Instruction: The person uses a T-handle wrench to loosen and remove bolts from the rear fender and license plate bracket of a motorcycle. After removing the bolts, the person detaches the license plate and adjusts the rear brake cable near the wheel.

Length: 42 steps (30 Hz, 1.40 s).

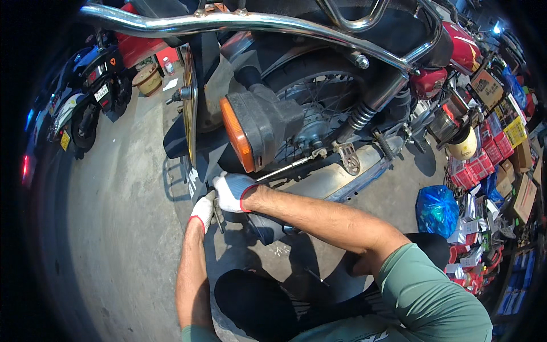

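Both my hands wear white work gloves with red cuffs and meet at the rear of a motorcycle, under its black rear mudguard (209, 157). My left hand (203, 210) is closed around a slim dark metal tool (220, 222), whose end sticks out below the fingers; its exact kind does not show. Just above and to the right, my right hand (230, 192) is closed, its blue-grey palm coating partly visible. What its fingers grip is hidden. Above the hands is the orange turn signal (237, 135), and the licence plate (190, 108) is seen edge-on.
A chrome rack (239, 24) crosses above the work. The spoked rear wheel (319, 102) and silver exhaust muffler (336, 182) lie to the right. Beyond are a blue plastic bag (437, 211) and piled boxes (490, 151). Parked scooters (85, 102) stand at the far left.
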Each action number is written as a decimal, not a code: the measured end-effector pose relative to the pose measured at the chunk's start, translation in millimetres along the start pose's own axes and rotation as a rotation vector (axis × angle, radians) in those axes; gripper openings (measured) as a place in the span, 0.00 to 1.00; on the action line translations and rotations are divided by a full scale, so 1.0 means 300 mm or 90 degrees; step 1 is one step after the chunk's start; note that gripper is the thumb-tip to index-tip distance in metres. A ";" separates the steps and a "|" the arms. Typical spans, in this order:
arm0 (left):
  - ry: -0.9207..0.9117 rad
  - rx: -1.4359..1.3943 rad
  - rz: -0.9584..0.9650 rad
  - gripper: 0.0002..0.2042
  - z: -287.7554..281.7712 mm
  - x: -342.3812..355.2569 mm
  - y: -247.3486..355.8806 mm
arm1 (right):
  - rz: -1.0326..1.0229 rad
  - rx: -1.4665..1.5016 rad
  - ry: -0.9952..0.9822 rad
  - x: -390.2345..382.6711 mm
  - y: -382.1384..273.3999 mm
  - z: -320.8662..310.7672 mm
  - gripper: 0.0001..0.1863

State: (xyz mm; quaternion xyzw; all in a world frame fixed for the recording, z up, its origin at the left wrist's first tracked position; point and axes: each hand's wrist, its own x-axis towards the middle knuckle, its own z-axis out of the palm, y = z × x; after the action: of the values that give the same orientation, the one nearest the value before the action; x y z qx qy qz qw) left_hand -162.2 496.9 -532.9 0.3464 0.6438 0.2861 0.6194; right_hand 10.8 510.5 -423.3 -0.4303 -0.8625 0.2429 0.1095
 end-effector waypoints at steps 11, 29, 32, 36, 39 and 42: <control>0.334 0.557 0.677 0.15 0.063 -0.174 -0.039 | 0.034 -0.072 -0.144 -0.002 0.073 0.051 0.15; 0.273 0.516 0.537 0.18 0.113 0.060 -0.116 | 0.139 0.608 -0.001 -0.027 -0.121 -0.053 0.13; 0.116 0.120 0.276 0.25 -0.275 0.295 -0.398 | 0.061 0.687 -0.058 0.019 -0.268 -0.003 0.12; -0.050 -0.088 0.142 0.20 -0.044 0.242 -0.164 | 0.124 0.621 -0.049 0.010 -0.079 -0.004 0.14; -0.098 -0.086 0.238 0.13 0.004 0.082 -0.098 | 0.119 0.536 -0.031 -0.015 -0.073 -0.033 0.14; -0.060 -0.035 0.292 0.13 -0.081 0.061 -0.153 | 0.088 0.510 -0.015 -0.005 -0.109 -0.035 0.15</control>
State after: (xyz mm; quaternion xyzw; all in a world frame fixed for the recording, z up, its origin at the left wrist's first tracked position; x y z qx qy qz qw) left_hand -190.3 485.7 -578.6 0.4799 0.5105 0.4202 0.5766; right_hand -6.5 495.9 -397.7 -0.4080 -0.6699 0.5711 0.2422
